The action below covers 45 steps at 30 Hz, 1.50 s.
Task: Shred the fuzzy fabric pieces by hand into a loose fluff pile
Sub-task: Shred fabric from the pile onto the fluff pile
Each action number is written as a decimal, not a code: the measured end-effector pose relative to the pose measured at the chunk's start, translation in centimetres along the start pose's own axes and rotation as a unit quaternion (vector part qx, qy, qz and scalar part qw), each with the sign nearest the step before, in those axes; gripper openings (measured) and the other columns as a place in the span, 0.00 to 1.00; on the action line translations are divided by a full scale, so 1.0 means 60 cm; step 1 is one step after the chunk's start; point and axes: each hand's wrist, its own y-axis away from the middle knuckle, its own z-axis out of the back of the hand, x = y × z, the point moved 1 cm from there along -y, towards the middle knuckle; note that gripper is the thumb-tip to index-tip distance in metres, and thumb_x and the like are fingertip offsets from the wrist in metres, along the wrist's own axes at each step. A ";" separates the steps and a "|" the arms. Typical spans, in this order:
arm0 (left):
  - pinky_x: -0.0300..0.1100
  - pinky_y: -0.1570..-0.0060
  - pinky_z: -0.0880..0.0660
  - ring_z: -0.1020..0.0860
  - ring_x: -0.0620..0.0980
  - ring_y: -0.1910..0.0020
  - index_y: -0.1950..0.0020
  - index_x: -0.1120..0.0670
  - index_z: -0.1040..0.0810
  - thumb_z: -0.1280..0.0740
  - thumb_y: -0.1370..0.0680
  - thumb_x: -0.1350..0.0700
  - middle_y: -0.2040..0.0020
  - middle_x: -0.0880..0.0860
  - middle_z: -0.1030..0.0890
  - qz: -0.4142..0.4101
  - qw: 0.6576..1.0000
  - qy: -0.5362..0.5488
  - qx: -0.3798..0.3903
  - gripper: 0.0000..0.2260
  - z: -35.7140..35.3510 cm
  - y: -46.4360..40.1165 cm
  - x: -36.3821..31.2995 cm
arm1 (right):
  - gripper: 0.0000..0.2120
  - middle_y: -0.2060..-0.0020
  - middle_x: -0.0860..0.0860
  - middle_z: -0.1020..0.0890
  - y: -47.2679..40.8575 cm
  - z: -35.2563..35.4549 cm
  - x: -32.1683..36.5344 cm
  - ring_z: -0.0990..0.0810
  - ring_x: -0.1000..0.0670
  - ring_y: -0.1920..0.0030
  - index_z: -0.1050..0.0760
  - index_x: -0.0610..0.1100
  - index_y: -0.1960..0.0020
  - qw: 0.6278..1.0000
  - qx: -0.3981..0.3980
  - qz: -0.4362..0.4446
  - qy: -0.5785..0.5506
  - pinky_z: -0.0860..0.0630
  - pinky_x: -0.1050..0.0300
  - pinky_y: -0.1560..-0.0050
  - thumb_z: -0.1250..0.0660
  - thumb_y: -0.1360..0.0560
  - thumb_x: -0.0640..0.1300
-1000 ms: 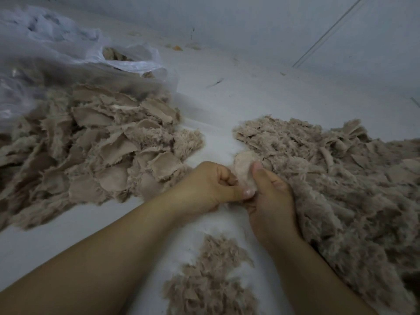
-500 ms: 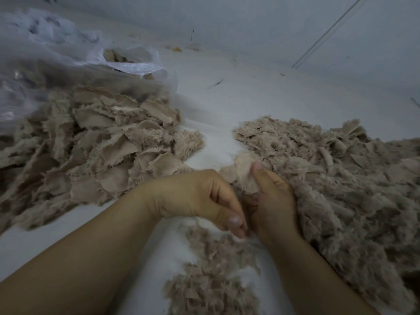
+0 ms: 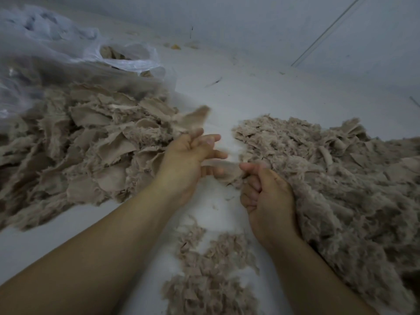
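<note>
Fabric pieces (image 3: 91, 151): heap of taupe fuzzy scraps, left of frame, spilling from a clear plastic bag (image 3: 68, 48) in the upper left. Fluff pile (image 3: 341, 183): large mass of torn fuzz, right of frame, reaching the lower right corner. Small fluff heap (image 3: 209, 280): bottom centre, between the forearms. Worktop (image 3: 250, 92): pale, with stray bits near the top. Left hand (image 3: 188, 162): centre, just beside the scrap heap, fingers spread and loosely bent, blurred; one scrap (image 3: 193, 120) shows blurred just above its fingertips, and whether they touch it cannot be told. Right hand (image 3: 266, 196): centre right, against the fluff pile, fingers curled; thumb and fingers pinch a strip (image 3: 223, 171) that runs leftward to the left hand's lower fingers.
</note>
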 end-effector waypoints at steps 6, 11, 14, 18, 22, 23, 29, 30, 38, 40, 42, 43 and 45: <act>0.44 0.56 0.25 0.25 0.47 0.59 0.46 0.56 0.22 0.27 0.26 0.53 0.50 0.52 0.24 -0.119 0.804 -0.575 0.095 0.11 -0.005 -0.001 0.030 | 0.15 0.74 0.53 0.37 -0.002 -0.001 -0.001 0.42 0.56 0.76 0.20 0.39 0.50 1.000 -0.017 -0.017 -0.005 0.43 0.64 0.79 0.43 0.16 0.44; 0.52 0.56 0.27 0.25 0.54 0.56 0.54 0.59 0.20 0.34 0.24 0.59 0.55 0.55 0.25 -0.201 0.744 -0.628 0.110 0.05 -0.018 0.012 0.041 | 0.09 0.73 0.52 0.36 -0.005 -0.003 -0.001 0.40 0.57 0.76 0.23 0.38 0.46 0.999 -0.027 -0.046 0.001 0.42 0.65 0.79 0.42 0.17 0.37; 0.44 0.58 0.28 0.24 0.51 0.58 0.56 0.59 0.18 0.33 0.24 0.62 0.59 0.54 0.21 -0.239 0.802 -0.545 0.056 0.04 -0.009 0.015 0.043 | 0.08 0.72 0.51 0.38 -0.008 -0.003 -0.001 0.41 0.57 0.76 0.27 0.37 0.53 0.999 0.000 -0.049 0.015 0.43 0.65 0.78 0.42 0.17 0.36; 0.39 0.51 0.24 0.21 0.49 0.53 0.51 0.57 0.16 0.34 0.24 0.69 0.52 0.52 0.19 -0.209 0.891 -0.403 0.020 0.10 -0.008 0.016 0.038 | 0.10 0.75 0.53 0.34 -0.007 -0.003 -0.001 0.40 0.57 0.77 0.23 0.36 0.53 0.998 0.009 -0.052 0.030 0.42 0.65 0.78 0.42 0.18 0.35; 0.33 0.47 0.25 0.20 0.45 0.47 0.51 0.57 0.17 0.37 0.26 0.73 0.47 0.50 0.18 -0.158 0.954 -0.251 0.042 0.15 -0.015 0.024 0.033 | 0.14 0.76 0.55 0.34 -0.004 -0.005 0.002 0.40 0.57 0.77 0.21 0.43 0.59 0.999 0.028 -0.031 0.018 0.43 0.65 0.78 0.40 0.18 0.36; 0.34 0.49 0.23 0.19 0.44 0.49 0.51 0.56 0.16 0.37 0.25 0.71 0.49 0.50 0.16 -0.137 0.967 -0.210 0.039 0.14 -0.015 0.024 0.032 | 0.17 0.75 0.54 0.35 -0.003 -0.005 0.004 0.40 0.57 0.76 0.21 0.46 0.64 0.999 0.033 -0.031 0.011 0.43 0.64 0.78 0.40 0.18 0.37; 0.39 0.59 0.21 0.18 0.45 0.59 0.50 0.54 0.19 0.38 0.27 0.76 0.52 0.54 0.15 -0.113 0.983 -0.138 0.048 0.19 -0.014 0.024 0.028 | 0.10 0.74 0.53 0.25 0.003 -0.004 0.000 0.35 0.57 0.75 0.17 0.43 0.55 0.991 0.058 0.012 0.116 0.37 0.65 0.76 0.36 0.20 0.39; 0.39 0.58 0.21 0.18 0.45 0.57 0.49 0.54 0.19 0.38 0.27 0.76 0.51 0.53 0.16 -0.108 0.985 -0.130 0.039 0.19 -0.014 0.023 0.028 | 0.09 0.74 0.52 0.25 0.003 -0.004 -0.001 0.36 0.56 0.75 0.17 0.42 0.56 0.991 0.053 0.014 0.122 0.37 0.65 0.76 0.35 0.20 0.39; 0.45 0.63 0.22 0.21 0.53 0.62 0.49 0.66 0.24 0.26 0.26 0.52 0.57 0.61 0.21 -0.017 0.997 -0.063 0.044 0.18 -0.012 0.018 0.038 | 0.11 0.75 0.48 0.35 0.002 -0.002 0.000 0.43 0.54 0.76 0.21 0.39 0.60 0.998 0.013 0.014 0.065 0.43 0.62 0.76 0.35 0.20 0.40; 0.41 0.70 0.25 0.23 0.49 0.70 0.51 0.64 0.22 0.27 0.26 0.61 0.63 0.59 0.21 -0.007 0.989 -0.130 0.066 0.08 -0.015 0.021 0.043 | 0.10 0.74 0.47 0.35 0.002 -0.001 0.000 0.42 0.54 0.75 0.21 0.34 0.55 0.998 0.013 0.014 0.067 0.42 0.62 0.76 0.35 0.20 0.40; 0.39 0.74 0.28 0.25 0.48 0.75 0.52 0.62 0.22 0.31 0.24 0.67 0.69 0.56 0.22 -0.008 0.988 -0.138 0.073 0.02 -0.014 0.021 0.043 | 0.11 0.73 0.46 0.34 0.001 0.002 0.000 0.40 0.54 0.75 0.21 0.32 0.52 0.998 0.009 0.009 0.066 0.41 0.62 0.76 0.35 0.20 0.41; 0.38 0.74 0.29 0.26 0.49 0.75 0.52 0.61 0.22 0.32 0.23 0.68 0.70 0.56 0.22 -0.010 0.988 -0.132 0.074 0.03 -0.012 0.020 0.042 | 0.12 0.72 0.46 0.33 0.001 0.002 0.000 0.40 0.54 0.75 0.21 0.32 0.51 0.998 0.010 0.005 0.065 0.41 0.62 0.76 0.35 0.20 0.42; 0.38 0.74 0.30 0.27 0.49 0.75 0.52 0.59 0.21 0.33 0.22 0.67 0.70 0.55 0.22 -0.022 0.986 -0.135 0.090 0.05 -0.008 0.018 0.040 | 0.14 0.73 0.46 0.34 0.001 0.001 0.001 0.41 0.54 0.75 0.20 0.32 0.52 0.997 0.021 0.004 0.069 0.42 0.62 0.76 0.35 0.20 0.44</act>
